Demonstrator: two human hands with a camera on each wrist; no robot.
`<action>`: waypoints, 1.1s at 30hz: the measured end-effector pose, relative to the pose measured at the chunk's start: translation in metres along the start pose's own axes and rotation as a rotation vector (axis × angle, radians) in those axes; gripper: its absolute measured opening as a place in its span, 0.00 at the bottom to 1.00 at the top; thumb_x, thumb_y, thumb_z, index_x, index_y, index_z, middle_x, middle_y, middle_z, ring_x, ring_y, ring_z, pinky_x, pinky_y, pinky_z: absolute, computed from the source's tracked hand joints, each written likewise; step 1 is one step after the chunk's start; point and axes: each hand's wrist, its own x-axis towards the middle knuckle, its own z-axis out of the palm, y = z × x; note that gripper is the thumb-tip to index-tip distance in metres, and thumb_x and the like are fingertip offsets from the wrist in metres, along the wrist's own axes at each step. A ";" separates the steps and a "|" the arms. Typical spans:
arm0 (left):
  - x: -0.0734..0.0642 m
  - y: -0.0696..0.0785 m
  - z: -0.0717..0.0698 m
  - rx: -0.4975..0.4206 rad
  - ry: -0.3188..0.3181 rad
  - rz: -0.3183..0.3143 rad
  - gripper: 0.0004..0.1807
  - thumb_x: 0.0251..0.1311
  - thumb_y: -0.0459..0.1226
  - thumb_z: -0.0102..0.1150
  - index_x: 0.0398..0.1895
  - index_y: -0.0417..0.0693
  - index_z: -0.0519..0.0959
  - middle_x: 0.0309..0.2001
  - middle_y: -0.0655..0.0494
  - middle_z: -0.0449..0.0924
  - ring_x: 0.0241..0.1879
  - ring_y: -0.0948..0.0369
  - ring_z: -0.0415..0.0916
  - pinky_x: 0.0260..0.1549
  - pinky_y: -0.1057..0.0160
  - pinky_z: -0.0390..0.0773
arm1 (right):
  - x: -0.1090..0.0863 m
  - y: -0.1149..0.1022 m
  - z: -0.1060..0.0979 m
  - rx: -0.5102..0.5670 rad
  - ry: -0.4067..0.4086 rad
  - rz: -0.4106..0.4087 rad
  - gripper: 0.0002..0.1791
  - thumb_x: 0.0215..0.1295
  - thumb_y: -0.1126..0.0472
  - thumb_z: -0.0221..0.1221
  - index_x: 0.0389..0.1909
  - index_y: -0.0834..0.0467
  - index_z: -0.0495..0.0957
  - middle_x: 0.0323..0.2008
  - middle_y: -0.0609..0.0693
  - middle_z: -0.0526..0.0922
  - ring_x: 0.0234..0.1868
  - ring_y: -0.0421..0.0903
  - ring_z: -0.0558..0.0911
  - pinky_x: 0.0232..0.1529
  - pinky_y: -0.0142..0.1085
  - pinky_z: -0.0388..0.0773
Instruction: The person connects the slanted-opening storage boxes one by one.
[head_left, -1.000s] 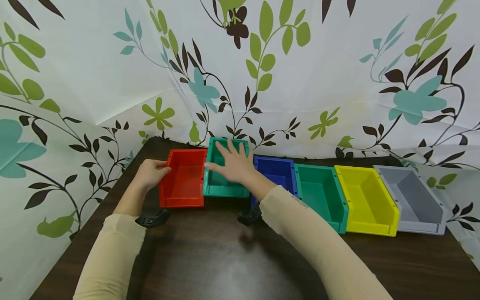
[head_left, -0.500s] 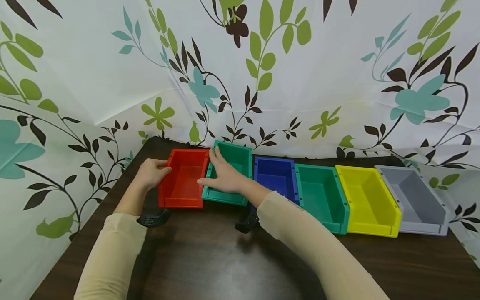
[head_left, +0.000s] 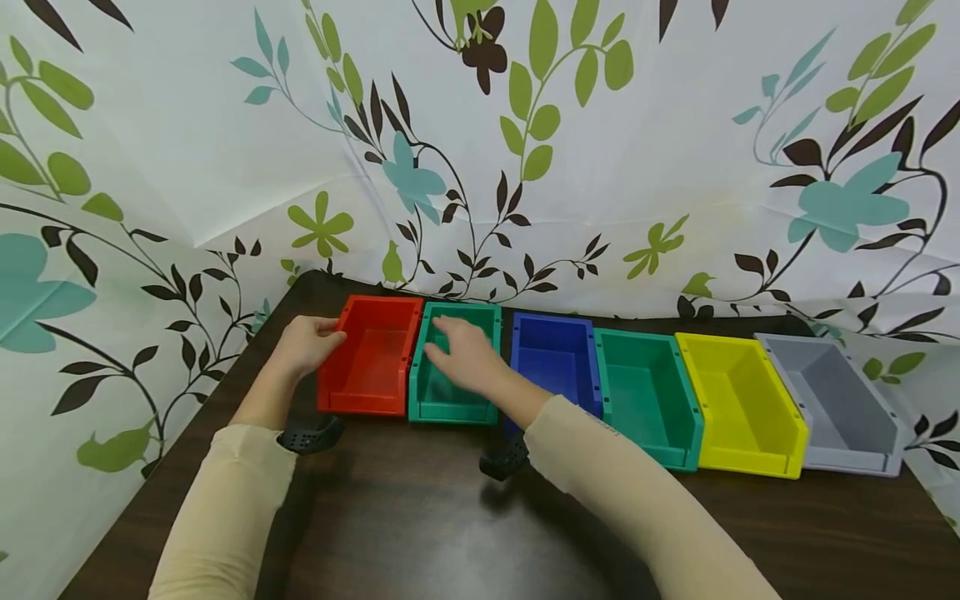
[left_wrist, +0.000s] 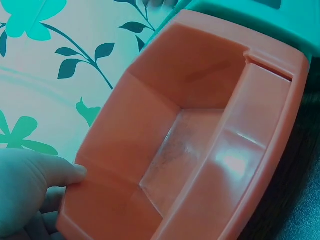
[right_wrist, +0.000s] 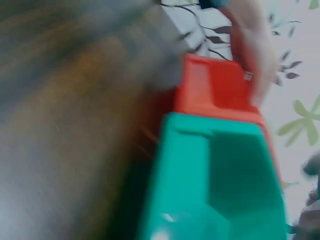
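My left hand (head_left: 306, 343) grips the left rim of a red plastic bin (head_left: 369, 367). In the left wrist view the thumb lies over that rim, with the other fingers partly hidden outside the wall. Close beside the red bin stands a green bin (head_left: 450, 411). Over this green bin hovers my right hand (head_left: 471, 358), fingers and thumb loosely bent and apart, holding nothing. The right wrist view is blurred and shows the green bin (right_wrist: 242, 175) side by side with the red one.
To the right stand a blue bin (head_left: 551, 342), a second green bin (head_left: 647, 400), a yellow bin (head_left: 738, 408) and a grey bin (head_left: 832, 400) in a row. They stand on a dark wooden table (head_left: 420, 517) against a leaf-patterned wall covering (head_left: 600, 192).
The green bin beside the red one has come down from a raised, tilted position to sit level in the row. My right hand has let go of it; the left hand stays on the red bin.
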 end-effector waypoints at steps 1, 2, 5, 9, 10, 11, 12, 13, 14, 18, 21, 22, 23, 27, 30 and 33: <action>0.000 -0.001 0.000 0.006 0.005 0.002 0.25 0.69 0.39 0.47 0.64 0.31 0.66 0.56 0.30 0.74 0.50 0.41 0.77 0.46 0.48 0.79 | 0.000 0.001 -0.007 -0.028 0.041 0.041 0.28 0.69 0.53 0.51 0.66 0.62 0.66 0.61 0.58 0.74 0.51 0.47 0.80 0.51 0.39 0.78; 0.000 -0.003 0.000 0.012 0.009 0.004 0.25 0.69 0.39 0.47 0.63 0.30 0.66 0.55 0.29 0.74 0.50 0.41 0.77 0.46 0.47 0.79 | -0.001 0.002 -0.013 -0.055 0.077 0.086 0.26 0.68 0.55 0.52 0.63 0.62 0.69 0.53 0.58 0.80 0.37 0.46 0.82 0.39 0.37 0.80; 0.000 -0.006 -0.002 0.030 0.021 0.010 0.26 0.69 0.39 0.46 0.63 0.29 0.66 0.55 0.29 0.74 0.49 0.41 0.77 0.46 0.47 0.79 | -0.003 0.006 -0.032 -0.092 0.125 0.234 0.16 0.67 0.58 0.52 0.48 0.65 0.78 0.23 0.54 0.79 0.12 0.42 0.65 0.13 0.32 0.63; 0.000 -0.007 -0.004 0.030 0.009 -0.003 0.26 0.68 0.39 0.47 0.63 0.30 0.66 0.54 0.29 0.74 0.49 0.41 0.78 0.46 0.48 0.80 | -0.001 0.010 -0.042 -0.110 0.031 0.366 0.14 0.65 0.58 0.55 0.21 0.59 0.70 0.12 0.47 0.61 0.11 0.41 0.60 0.11 0.29 0.57; -0.001 -0.007 -0.004 0.027 0.005 -0.007 0.26 0.68 0.40 0.48 0.63 0.30 0.66 0.54 0.29 0.74 0.49 0.41 0.78 0.46 0.48 0.80 | 0.000 0.011 -0.042 -0.121 0.002 0.382 0.17 0.65 0.58 0.56 0.19 0.58 0.66 0.12 0.46 0.61 0.12 0.41 0.62 0.12 0.29 0.59; -0.001 -0.007 -0.005 0.026 0.002 -0.009 0.26 0.68 0.40 0.48 0.63 0.30 0.67 0.54 0.30 0.74 0.48 0.42 0.78 0.46 0.48 0.80 | 0.001 0.012 -0.041 -0.133 -0.021 0.391 0.17 0.64 0.58 0.58 0.18 0.56 0.65 0.13 0.46 0.61 0.13 0.41 0.64 0.12 0.29 0.60; -0.001 -0.008 -0.005 0.027 0.002 -0.012 0.26 0.68 0.40 0.48 0.63 0.31 0.67 0.54 0.30 0.75 0.48 0.42 0.78 0.45 0.48 0.80 | 0.002 0.013 -0.039 -0.148 -0.040 0.393 0.18 0.63 0.58 0.58 0.18 0.55 0.64 0.14 0.46 0.62 0.14 0.41 0.65 0.13 0.29 0.61; -0.002 -0.008 -0.006 0.031 0.003 -0.012 0.25 0.68 0.39 0.48 0.62 0.31 0.67 0.54 0.30 0.75 0.48 0.42 0.78 0.45 0.48 0.80 | 0.003 0.014 -0.038 -0.161 -0.053 0.392 0.17 0.63 0.59 0.58 0.18 0.54 0.63 0.15 0.46 0.62 0.15 0.42 0.65 0.14 0.30 0.62; -0.003 -0.008 -0.007 0.036 0.006 -0.009 0.25 0.68 0.39 0.48 0.62 0.30 0.68 0.54 0.30 0.75 0.48 0.42 0.78 0.45 0.48 0.80 | 0.004 0.015 -0.036 -0.166 -0.063 0.390 0.17 0.62 0.61 0.58 0.18 0.54 0.63 0.16 0.46 0.62 0.15 0.42 0.65 0.14 0.30 0.62; -0.003 -0.009 -0.008 0.042 0.009 0.000 0.25 0.68 0.39 0.48 0.62 0.30 0.68 0.54 0.29 0.75 0.48 0.41 0.78 0.45 0.48 0.80 | 0.007 0.019 -0.035 -0.152 -0.058 0.387 0.19 0.60 0.69 0.52 0.16 0.52 0.56 0.15 0.45 0.54 0.14 0.41 0.57 0.13 0.30 0.57; -0.004 -0.009 -0.008 0.036 0.009 0.009 0.26 0.68 0.39 0.48 0.62 0.29 0.67 0.54 0.29 0.75 0.49 0.41 0.78 0.46 0.48 0.80 | 0.005 0.024 -0.039 -0.084 -0.026 0.391 0.21 0.59 0.70 0.49 0.14 0.52 0.53 0.13 0.45 0.51 0.13 0.41 0.55 0.12 0.30 0.56; -0.003 -0.010 -0.009 0.036 0.009 0.011 0.26 0.68 0.39 0.48 0.62 0.30 0.67 0.54 0.29 0.75 0.49 0.41 0.78 0.46 0.48 0.80 | 0.004 0.025 -0.042 -0.054 -0.011 0.383 0.20 0.59 0.70 0.49 0.13 0.52 0.53 0.13 0.45 0.52 0.12 0.41 0.56 0.12 0.29 0.58; -0.003 -0.010 -0.009 0.035 0.011 0.011 0.26 0.68 0.39 0.48 0.62 0.29 0.67 0.54 0.29 0.75 0.49 0.41 0.78 0.46 0.48 0.80 | 0.003 0.027 -0.044 -0.026 0.001 0.375 0.20 0.59 0.70 0.49 0.13 0.52 0.54 0.12 0.45 0.53 0.12 0.41 0.58 0.13 0.29 0.59; -0.004 -0.011 -0.010 0.037 0.015 0.013 0.26 0.67 0.40 0.49 0.62 0.29 0.67 0.53 0.29 0.75 0.48 0.42 0.78 0.45 0.48 0.80 | 0.001 0.033 -0.049 0.101 0.019 0.354 0.20 0.58 0.71 0.48 0.11 0.53 0.56 0.11 0.45 0.57 0.12 0.40 0.62 0.13 0.28 0.63; -0.004 -0.011 -0.009 0.031 0.013 0.021 0.26 0.67 0.40 0.49 0.62 0.29 0.67 0.53 0.29 0.75 0.48 0.41 0.78 0.46 0.48 0.80 | 0.001 0.034 -0.049 0.165 0.015 0.379 0.20 0.57 0.72 0.47 0.10 0.53 0.55 0.10 0.44 0.56 0.11 0.40 0.61 0.13 0.28 0.63; -0.006 -0.011 -0.008 0.018 0.014 0.028 0.26 0.67 0.39 0.49 0.62 0.28 0.67 0.53 0.29 0.75 0.49 0.41 0.78 0.46 0.48 0.80 | 0.002 0.034 -0.047 0.188 0.021 0.400 0.21 0.56 0.73 0.48 0.10 0.53 0.55 0.10 0.44 0.56 0.11 0.40 0.61 0.12 0.28 0.64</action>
